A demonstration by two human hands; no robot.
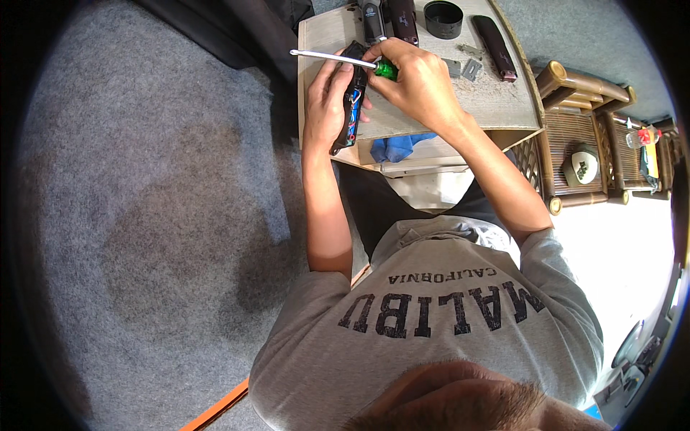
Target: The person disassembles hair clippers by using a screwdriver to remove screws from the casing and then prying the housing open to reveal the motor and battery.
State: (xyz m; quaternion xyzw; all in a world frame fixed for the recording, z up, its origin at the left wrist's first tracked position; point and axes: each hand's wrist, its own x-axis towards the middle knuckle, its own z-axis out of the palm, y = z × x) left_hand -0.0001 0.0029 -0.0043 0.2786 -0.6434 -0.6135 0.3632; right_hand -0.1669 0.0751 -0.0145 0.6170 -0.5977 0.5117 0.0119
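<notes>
My left hand [328, 108] is wrapped around a long black device, apparently an opened hair clipper [351, 115], held upright at the table's left side. Its open side shows blue parts and thin wires. In my right hand [420, 79] is a screwdriver [330, 57] with a green handle, gripped between thumb and fingers. The metal shaft points left and crosses over the clipper's top end and my left fingers, its tip free in the air beyond them. Right of my right hand lie small metal pieces [471, 70] resembling clipper blades, and a dark brown casing [494, 47].
At the table's [517, 108] far edge stand a black round container [443, 19], a dark clipper [373, 21] and a maroon one [402, 21]. A blue cloth [394, 147] lies in the shelf below. Bamboo chairs [575, 136] at right bear a cap [583, 167] and a bottle [642, 137].
</notes>
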